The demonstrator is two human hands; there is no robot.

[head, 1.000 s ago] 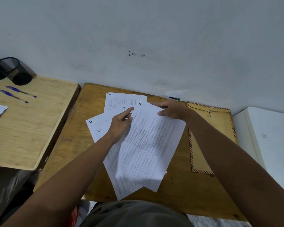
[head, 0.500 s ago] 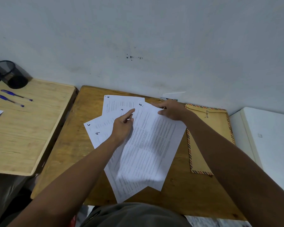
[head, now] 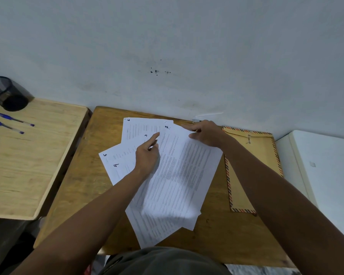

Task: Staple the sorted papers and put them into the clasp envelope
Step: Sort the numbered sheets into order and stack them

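On desk [head: 216, 239], fanned numbered papers [head: 179, 175]

left hand [head: 147, 155] index finger extended further over papers [head: 179, 175].

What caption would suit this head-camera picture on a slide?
Both hands, left and right, on fanned numbered papers beside a clasp envelope.

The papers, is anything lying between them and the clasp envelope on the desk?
Nothing visible: bare desk separates the fanned papers from the clasp envelope. Only the right hand and its forearm cross above that gap.
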